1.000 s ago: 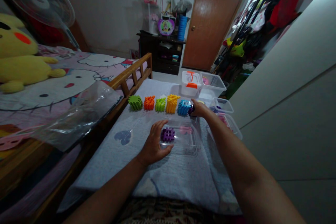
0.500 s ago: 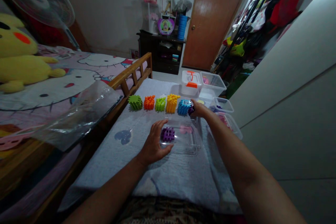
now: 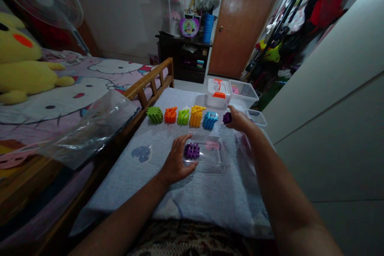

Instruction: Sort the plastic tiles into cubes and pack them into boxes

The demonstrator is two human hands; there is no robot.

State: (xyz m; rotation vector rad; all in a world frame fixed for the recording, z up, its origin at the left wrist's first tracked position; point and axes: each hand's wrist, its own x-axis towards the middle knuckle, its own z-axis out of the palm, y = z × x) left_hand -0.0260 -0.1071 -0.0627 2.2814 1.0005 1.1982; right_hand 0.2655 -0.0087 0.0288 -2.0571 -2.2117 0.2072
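Note:
My left hand point(image 3: 177, 160) curves round the near-left end of a clear plastic box point(image 3: 213, 165), fingers at its far side and thumb at its near side. Inside lies a purple lattice block point(image 3: 192, 151), with a pink piece point(image 3: 212, 145) by the far wall. My right hand point(image 3: 239, 120) pinches a purple block piece point(image 3: 227, 118) just above the bed cover, right of the row. That row holds stacks of interlocking blocks: dark green point(image 3: 155, 115), orange point(image 3: 171, 115), light green point(image 3: 183, 117), yellow point(image 3: 197, 116) and blue point(image 3: 210, 120).
Behind my right hand stand a lidded box with orange clips point(image 3: 218, 92) and an open clear bin point(image 3: 243, 91). Another clear container point(image 3: 258, 117) is partly hidden by my arm. A wooden rail point(image 3: 150, 80) borders the left, with a plastic bag point(image 3: 96, 132) over it.
My right hand has moved right, away from the blue stack, carrying the purple block piece. My left hand stays at the clear box.

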